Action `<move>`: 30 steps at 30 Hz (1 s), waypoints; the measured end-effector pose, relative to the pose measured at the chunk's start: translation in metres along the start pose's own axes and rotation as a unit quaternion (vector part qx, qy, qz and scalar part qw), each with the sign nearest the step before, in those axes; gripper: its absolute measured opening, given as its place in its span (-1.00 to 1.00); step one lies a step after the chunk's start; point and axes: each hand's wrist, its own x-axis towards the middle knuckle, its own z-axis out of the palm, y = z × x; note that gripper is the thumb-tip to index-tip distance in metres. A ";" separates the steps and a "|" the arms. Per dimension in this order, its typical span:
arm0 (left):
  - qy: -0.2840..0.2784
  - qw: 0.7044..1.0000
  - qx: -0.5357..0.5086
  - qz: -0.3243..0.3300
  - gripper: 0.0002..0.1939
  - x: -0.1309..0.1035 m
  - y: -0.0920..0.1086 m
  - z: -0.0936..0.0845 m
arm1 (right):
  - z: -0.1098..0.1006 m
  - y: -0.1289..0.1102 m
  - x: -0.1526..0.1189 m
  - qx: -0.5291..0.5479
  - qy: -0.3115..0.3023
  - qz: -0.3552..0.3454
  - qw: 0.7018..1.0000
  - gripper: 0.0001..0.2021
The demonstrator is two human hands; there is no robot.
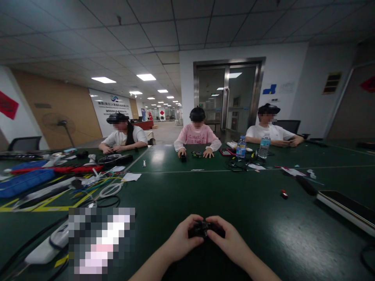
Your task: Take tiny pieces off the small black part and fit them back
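The left hand (184, 240) and right hand (230, 242) both clasp a small black object (203, 229) above the green bench (164, 195), lower centre.

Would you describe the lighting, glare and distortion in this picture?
Head view: dim room, bright ceiling lights; pale glare on the green table at lower right; ceiling grid looks bowed; mosaic over part of lower left; dark object between left hand and right hand too shadowed for detail.

Tabletop (187, 191) green, smooth, glossy; bottles (241, 148) clear plastic; door frame (230, 62) shiny metal.
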 end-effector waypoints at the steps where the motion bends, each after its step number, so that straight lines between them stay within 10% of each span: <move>1: 0.001 1.000 -0.002 0.001 -0.54 0.000 0.001 0.000 | -0.001 0.000 0.000 0.002 -0.002 -0.001 1.000 -0.73; 30: 0.018 1.000 -0.012 0.000 -0.53 0.001 -0.007 0.001 | -0.008 0.014 0.000 0.071 -0.047 -0.005 0.996 -0.49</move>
